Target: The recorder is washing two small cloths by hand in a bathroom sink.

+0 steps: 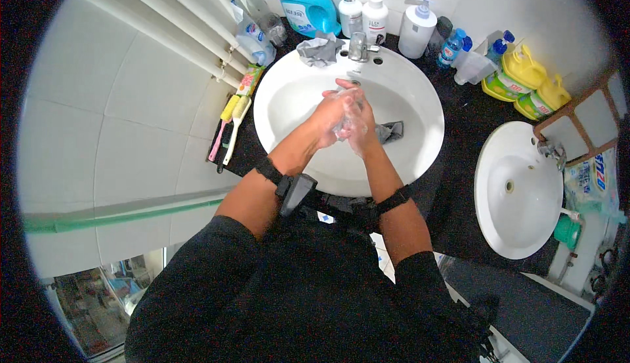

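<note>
- Desk (453, 186): black; tiled wall (141, 123) beside it.
- Our left hand (327, 121) and right hand (357, 125): foamy, clasped together over the sink (268, 123), long axes toward the tap (358, 47).

Left grip (330, 119) touching right grip (359, 125), lathered, forearms (296, 152) converging

Blue jug (316, 2), back of dark table (459, 123): pale lettering on front. White pump bottle (375, 19) behind tap (358, 48): few short lines of dark print. Second pump bottle (350, 17), just left: print too small from here. Small blue bottle (449, 51): label, blurred. Yellow jugs (515, 78), right: red marks on green labels. Packet (594, 182) beside smaller sink (482, 179): big bold characters, sideways.
</note>
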The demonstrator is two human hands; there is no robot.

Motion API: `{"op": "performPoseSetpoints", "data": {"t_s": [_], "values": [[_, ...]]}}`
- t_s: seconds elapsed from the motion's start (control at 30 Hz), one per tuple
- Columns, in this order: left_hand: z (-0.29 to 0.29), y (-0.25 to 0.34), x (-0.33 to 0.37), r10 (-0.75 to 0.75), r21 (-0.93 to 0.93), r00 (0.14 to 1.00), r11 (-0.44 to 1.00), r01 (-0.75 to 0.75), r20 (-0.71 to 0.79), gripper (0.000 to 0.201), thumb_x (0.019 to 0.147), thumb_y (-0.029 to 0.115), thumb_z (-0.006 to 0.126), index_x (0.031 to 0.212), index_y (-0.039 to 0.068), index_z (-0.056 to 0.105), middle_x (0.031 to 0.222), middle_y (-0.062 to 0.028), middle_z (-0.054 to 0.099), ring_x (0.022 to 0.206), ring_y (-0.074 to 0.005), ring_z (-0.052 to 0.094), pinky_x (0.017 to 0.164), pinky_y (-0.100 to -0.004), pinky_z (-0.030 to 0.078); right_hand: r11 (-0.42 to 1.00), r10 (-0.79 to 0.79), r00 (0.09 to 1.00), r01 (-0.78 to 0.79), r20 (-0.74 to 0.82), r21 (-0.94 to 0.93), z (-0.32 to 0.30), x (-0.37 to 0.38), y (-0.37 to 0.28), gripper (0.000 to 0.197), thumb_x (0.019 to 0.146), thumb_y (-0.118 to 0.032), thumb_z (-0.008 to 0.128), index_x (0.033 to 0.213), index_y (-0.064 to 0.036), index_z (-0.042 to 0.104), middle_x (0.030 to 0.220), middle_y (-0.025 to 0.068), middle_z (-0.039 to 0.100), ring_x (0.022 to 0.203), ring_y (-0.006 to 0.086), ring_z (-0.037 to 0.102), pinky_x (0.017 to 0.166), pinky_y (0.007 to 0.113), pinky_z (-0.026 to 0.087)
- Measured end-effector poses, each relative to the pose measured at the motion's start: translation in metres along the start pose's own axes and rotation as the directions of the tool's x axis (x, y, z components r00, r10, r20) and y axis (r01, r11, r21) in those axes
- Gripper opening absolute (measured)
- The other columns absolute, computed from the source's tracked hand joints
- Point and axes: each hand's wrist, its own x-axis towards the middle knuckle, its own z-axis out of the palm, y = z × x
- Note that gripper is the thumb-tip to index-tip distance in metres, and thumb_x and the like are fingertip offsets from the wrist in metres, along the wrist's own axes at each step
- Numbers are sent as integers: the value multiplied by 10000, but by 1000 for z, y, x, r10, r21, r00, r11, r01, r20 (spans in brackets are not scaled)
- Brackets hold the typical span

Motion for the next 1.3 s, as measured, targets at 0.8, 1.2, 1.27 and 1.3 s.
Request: {"op": "performPoseSetpoints", "data": {"t_s": [0.8, 1.2, 1.27, 1.3], "values": [[62, 46, 30, 683, 497, 695, 534, -684, 222, 217, 864, 197, 447, 875, 3, 543, 717, -108, 573, 599, -224, 564, 480, -363, 434, 992, 102, 751, -129, -653, 7, 8, 36, -91, 289, 912, -280, 435, 916, -11, 542, 814, 88, 571, 707, 181, 584, 551, 325, 467], [33, -7, 18, 725, 723, 599, 204, -660, 341, 296, 910, 244, 430, 1093, 11, 448, 1079, -204, 529, 974, -362, 540, 862, -406, 414, 999, 35, 722, -41, -691, 8, -47, 46, -46, 483, 940, -392, 316, 907, -4, 601, 765, 127, 611, 610, 225, 565, 579, 337, 473], [-2, -19, 26, 778, 748, 559, 184, -637, 285, 320, 925, 280, 393, 1087, 10, 449, 1071, -186, 541, 978, -331, 547, 860, -410, 419, 983, 166, 661, -56, -732, 173, -69, 37, -42, 516, 937, -480, 230, 1051, -40, 475, 900, 130, 583, 751, 265, 566, 711, 432, 477], [-15, -22, 29, 824, 763, 514, 167, -624, 240, 352, 940, 317, 355, 1082, 9, 451, 1063, -168, 554, 983, -300, 553, 858, -413, 424, 984, 164, 656, -54, -736, 172, -85, 32, -35, 516, 937, -480, 230, 1051, -40, 475, 900, 130, 583, 751, 265, 566, 711, 432, 477]]}}
